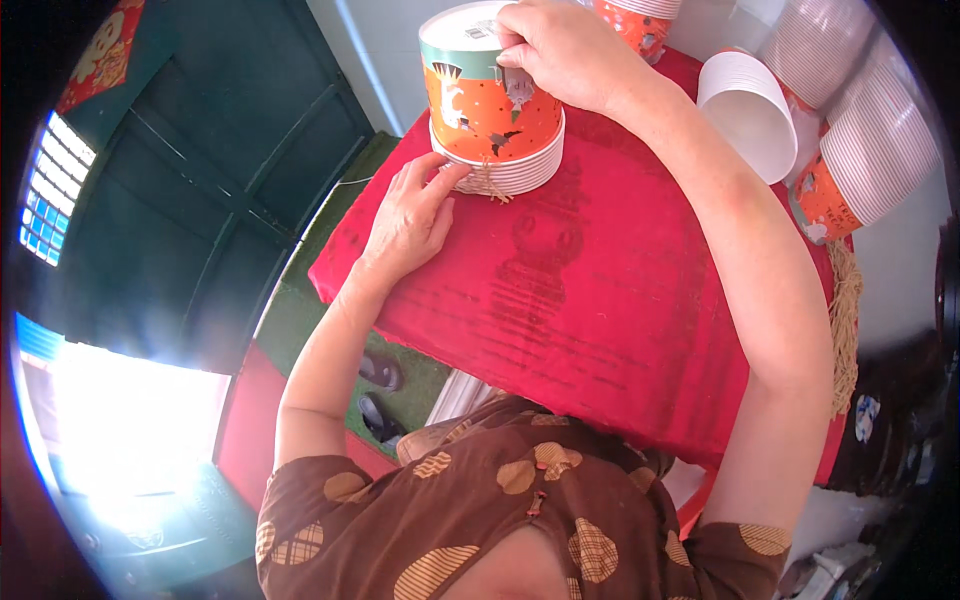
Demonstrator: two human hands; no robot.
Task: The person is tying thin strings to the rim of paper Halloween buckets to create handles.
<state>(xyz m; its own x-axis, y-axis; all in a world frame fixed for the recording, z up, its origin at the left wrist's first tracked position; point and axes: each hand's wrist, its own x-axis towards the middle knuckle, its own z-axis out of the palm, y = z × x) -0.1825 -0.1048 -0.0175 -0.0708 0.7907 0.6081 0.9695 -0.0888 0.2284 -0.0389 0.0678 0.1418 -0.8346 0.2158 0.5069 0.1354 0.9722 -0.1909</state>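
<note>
A stack of upside-down orange paper bowls (pixel 495 110) with white rims stands at the far left of a table under a red cloth (pixel 600 300). My right hand (pixel 565 50) rests on top of the stack, fingers pinching at a small label on the top bowl's white base. My left hand (pixel 415 215) lies on the cloth beside the stack's bottom rims, fingertips touching them near a bundle of tan string (pixel 488 185).
More stacks of the same bowls lie on their sides at the far right (pixel 860 130), one showing its white inside (pixel 750 110). Another orange bowl (pixel 635 25) stands behind. A tan fringe (pixel 845 320) hangs at the cloth's right edge. Dark shoes (pixel 380 395) sit on the floor.
</note>
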